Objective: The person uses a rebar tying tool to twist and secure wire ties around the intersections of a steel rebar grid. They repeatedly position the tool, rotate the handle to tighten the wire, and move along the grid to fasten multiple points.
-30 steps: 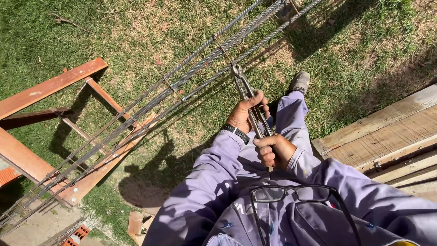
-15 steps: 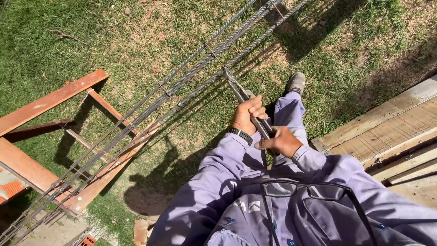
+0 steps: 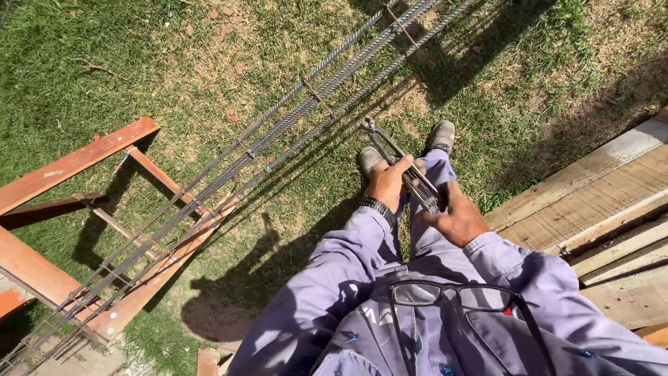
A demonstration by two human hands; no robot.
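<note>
Both my hands hold a pair of long-handled metal pincers (image 3: 398,154) in front of my legs. My left hand (image 3: 387,184) is wrapped around the handles near the middle. My right hand (image 3: 456,218) grips the handle ends lower down. The pincer jaws sit just off the near side of a long rebar cage (image 3: 278,132) that runs diagonally from the lower left to the top of the view. Thin wire stirrups cross the bars at intervals. The jaws touch no bar.
The cage rests on a rusty red steel trestle (image 3: 76,160) at the left. Weathered wooden planks (image 3: 591,202) lie at the right. Grass (image 3: 139,56) and my two shoes are below. Glasses (image 3: 452,296) hang on my purple work shirt.
The pincers have come off the rebar cage and swung back toward my legs. My hands moved down and right with them, and my view shifted so both shoes show.
</note>
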